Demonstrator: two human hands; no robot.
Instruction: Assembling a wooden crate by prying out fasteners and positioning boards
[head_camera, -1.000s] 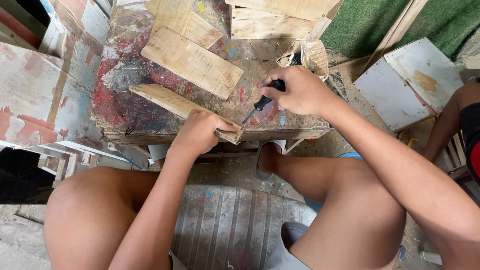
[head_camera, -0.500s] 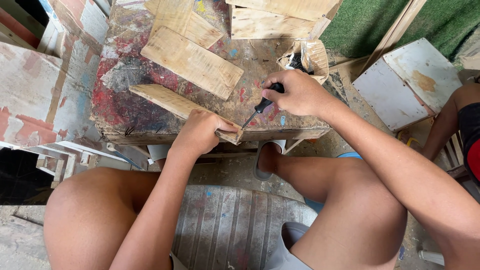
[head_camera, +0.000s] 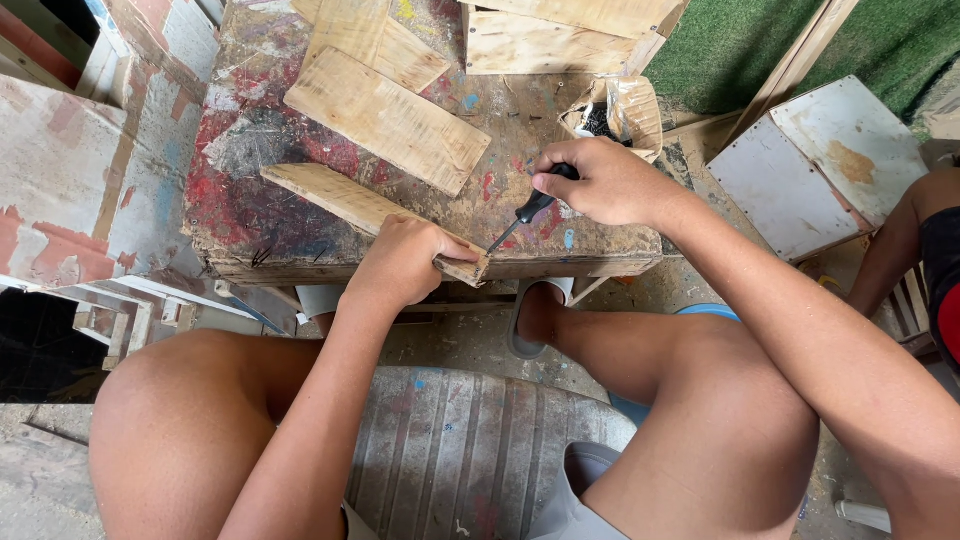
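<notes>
My left hand (head_camera: 402, 260) presses down on the near end of a narrow wooden strip (head_camera: 330, 195) lying on a paint-stained workbench (head_camera: 250, 150). My right hand (head_camera: 600, 182) grips a black-handled screwdriver (head_camera: 525, 212), whose metal tip slants down-left and touches the strip's end just beside my left thumb. A wider wooden board (head_camera: 385, 118) rests on the bench just beyond the strip.
More wooden boards (head_camera: 560, 35) lie at the bench's far side, beside a torn paper packet with small dark pieces (head_camera: 615, 112). A white panel (head_camera: 810, 165) lies at the right, where another person's arm (head_camera: 900, 245) shows. Painted boards (head_camera: 60, 170) stand at the left.
My right hand has shifted slightly with the screwdriver, tip still at the strip's end. My left hand stays on the strip.
</notes>
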